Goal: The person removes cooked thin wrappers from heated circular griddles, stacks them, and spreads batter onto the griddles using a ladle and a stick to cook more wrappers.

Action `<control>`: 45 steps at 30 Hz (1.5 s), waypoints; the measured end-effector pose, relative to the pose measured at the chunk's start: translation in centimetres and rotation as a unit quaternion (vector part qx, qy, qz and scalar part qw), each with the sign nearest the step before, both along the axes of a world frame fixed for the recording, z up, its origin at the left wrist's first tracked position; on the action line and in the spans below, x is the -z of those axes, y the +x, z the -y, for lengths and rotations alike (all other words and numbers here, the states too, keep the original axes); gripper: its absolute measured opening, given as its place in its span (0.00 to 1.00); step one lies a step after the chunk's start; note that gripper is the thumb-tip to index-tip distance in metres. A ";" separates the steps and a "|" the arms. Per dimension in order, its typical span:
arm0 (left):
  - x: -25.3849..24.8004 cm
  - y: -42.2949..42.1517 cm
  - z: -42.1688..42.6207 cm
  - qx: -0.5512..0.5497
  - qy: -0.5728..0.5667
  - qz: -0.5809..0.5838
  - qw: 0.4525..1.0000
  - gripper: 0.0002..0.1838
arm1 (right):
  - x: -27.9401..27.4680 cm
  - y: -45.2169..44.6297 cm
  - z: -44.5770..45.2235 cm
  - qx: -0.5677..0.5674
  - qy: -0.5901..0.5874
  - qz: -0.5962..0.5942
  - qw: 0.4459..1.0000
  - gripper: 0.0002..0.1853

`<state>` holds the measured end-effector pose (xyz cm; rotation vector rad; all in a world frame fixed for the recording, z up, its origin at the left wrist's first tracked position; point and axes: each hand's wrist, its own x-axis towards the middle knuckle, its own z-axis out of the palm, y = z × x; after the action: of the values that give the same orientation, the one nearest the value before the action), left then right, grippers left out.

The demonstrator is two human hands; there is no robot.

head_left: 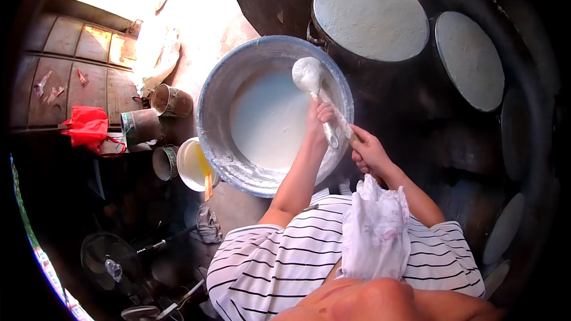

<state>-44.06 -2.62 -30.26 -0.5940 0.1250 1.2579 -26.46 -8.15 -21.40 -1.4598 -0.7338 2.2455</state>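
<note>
My left hand (321, 115) is wrapped round the handle of a ladle (307, 75), its rounded head coated in white. The end of that handle sticks out below my fist. My right hand (369, 150) is closed on a thin stick (340, 120) smeared with white, which runs up beside the ladle; its far end is hard to make out against the ladle. Both tools are over the right part of a large blue-grey tub (208, 77). White liquid (270, 122) fills the tub's bottom, and residue clings to its walls.
Two round white-covered surfaces (372, 16) (470, 60) lie at the upper right. Left of the tub are a white bucket (189, 169) with a yellow-and-orange tool, several dark metal buckets (172, 101) and a red bag (88, 128). A fan (113, 267) stands at the lower left.
</note>
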 end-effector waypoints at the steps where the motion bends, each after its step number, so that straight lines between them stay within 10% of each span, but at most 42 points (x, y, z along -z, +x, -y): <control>1: -3.6 0.0 0.3 0.002 0.046 0.109 0.993 0.19 | -0.4 1.0 -0.4 0.001 -0.011 -0.045 0.999 0.26; 13: -36.6 -4.0 0.6 0.023 0.452 -0.051 0.891 0.22 | -19.3 -0.6 -5.2 -0.053 0.258 -0.458 0.849 0.24; 17: -31.3 -7.0 1.1 0.073 0.410 0.001 0.909 0.23 | -13.4 -0.6 -2.7 -0.052 0.193 -0.443 0.874 0.24; 21: -24.2 -8.1 2.9 0.145 0.079 0.070 0.984 0.23 | -9.4 1.2 0.3 -0.008 0.086 -0.238 0.967 0.22; 25: -22.0 -4.8 4.5 0.229 0.175 -0.055 0.956 0.23 | -6.7 5.9 4.9 0.108 0.111 -0.296 0.942 0.22; 31: -22.5 6.3 -1.1 0.393 0.148 0.112 0.901 0.22 | -6.3 9.9 10.0 0.271 0.186 -0.213 0.920 0.23; 37: -26.6 32.3 0.5 0.551 0.234 0.103 0.794 0.17 | -12.0 25.5 10.9 0.525 0.377 0.101 0.756 0.21; 42: -27.1 51.0 4.0 0.624 0.124 0.299 0.711 0.14 | 1.2 32.0 16.7 0.517 0.505 0.569 0.391 0.22; 45: -22.5 57.8 2.7 0.689 0.118 0.267 0.664 0.15 | -0.7 35.6 23.6 0.668 0.265 0.376 0.585 0.21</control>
<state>13.75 -5.28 -7.73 -0.4172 -0.0938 -0.4253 9.16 -31.71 -20.71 -1.6340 -0.1930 0.1818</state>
